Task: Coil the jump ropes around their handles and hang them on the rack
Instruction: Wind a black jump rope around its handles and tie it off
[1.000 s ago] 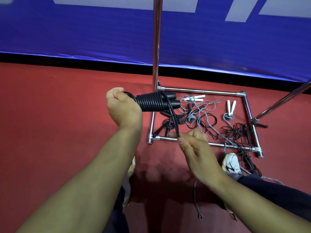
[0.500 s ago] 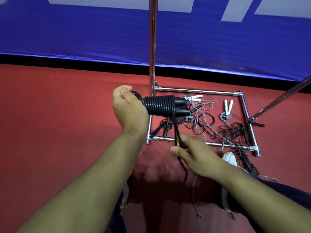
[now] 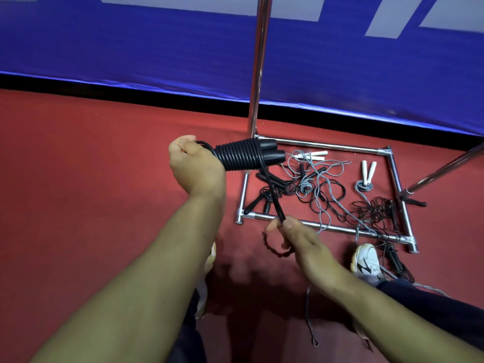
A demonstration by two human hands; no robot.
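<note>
Two grips carry this step: my left hand (image 3: 195,167) is clenched round the butt of the paired black handles (image 3: 271,151), and my right hand (image 3: 298,238), below and to the right, pinches the taut black rope (image 3: 272,191). Coils (image 3: 239,154) pack the handles just beyond my left fist, so I judge the winding nearly done. Next I'd lay on the short slack, tuck its end, and lift the bundle to the rack (image 3: 258,74) standing just beyond.

black jump rope (image 3: 239,156) coiled tight around paired handles (image 3: 271,151)

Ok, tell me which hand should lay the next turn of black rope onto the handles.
The right hand. It already pinches the free rope just below the coil, while the left hand grips the handles and steadies them.
</note>
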